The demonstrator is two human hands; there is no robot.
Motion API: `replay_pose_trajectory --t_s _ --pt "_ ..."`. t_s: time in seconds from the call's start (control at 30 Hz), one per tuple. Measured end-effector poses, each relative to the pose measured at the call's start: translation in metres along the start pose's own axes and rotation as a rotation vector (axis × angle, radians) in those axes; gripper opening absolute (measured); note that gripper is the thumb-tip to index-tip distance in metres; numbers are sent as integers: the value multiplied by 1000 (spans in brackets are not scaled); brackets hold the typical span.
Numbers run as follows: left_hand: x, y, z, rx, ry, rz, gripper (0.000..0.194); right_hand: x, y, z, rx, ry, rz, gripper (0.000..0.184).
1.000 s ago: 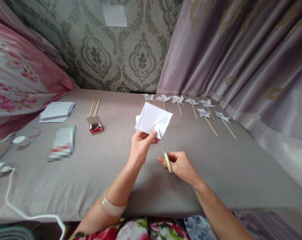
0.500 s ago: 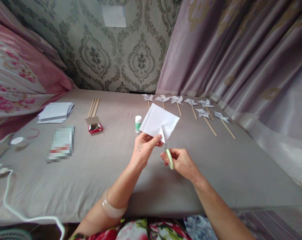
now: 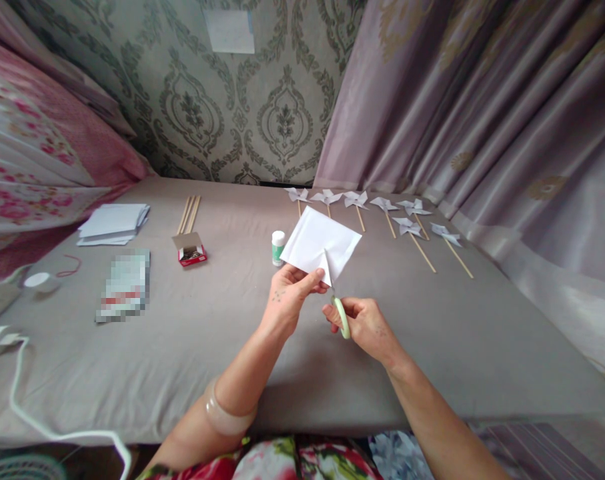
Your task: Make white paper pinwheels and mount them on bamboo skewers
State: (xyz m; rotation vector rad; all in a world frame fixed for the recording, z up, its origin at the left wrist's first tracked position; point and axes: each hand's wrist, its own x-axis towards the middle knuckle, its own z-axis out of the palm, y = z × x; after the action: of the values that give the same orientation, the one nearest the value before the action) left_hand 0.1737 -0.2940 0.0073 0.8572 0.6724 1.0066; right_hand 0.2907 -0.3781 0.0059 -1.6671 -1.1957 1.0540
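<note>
Left grip [image 3: 286, 297] pinches square white paper sheet [image 3: 318, 235] near corner; right grip [image 3: 366, 325] closed round pale-green-handled scissors [image 3: 341, 319]. Best cut straight, short of centre.

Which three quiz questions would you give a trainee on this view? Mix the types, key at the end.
1. Count: how many white paper pinwheels on thin wooden sticks lie on the grey cloth?
2. True or false: the green-and-white cylindrical tube lies on its side.
3. Fill in: the left hand pinches a white sheet of paper, while the right hand holds a pair of ____.

Key: 1. seven; 2. false, it stands upright; 3. pale-green-handled scissors.
</note>
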Motion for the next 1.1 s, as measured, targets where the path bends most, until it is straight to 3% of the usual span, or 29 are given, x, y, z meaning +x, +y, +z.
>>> replay_pose_trajectory --t_s 0.43,0.67,1.1 --pt "1 5 1 -193 -18 -182 26 1 3 1 13 0 -2 44" --pt "3 6 -1 -279 -38 -287 15 2 3 1 28 -12 5 43" --pt "3 6 -1 -309 -62 -338 8 3 4 2 44 -12 10 44"
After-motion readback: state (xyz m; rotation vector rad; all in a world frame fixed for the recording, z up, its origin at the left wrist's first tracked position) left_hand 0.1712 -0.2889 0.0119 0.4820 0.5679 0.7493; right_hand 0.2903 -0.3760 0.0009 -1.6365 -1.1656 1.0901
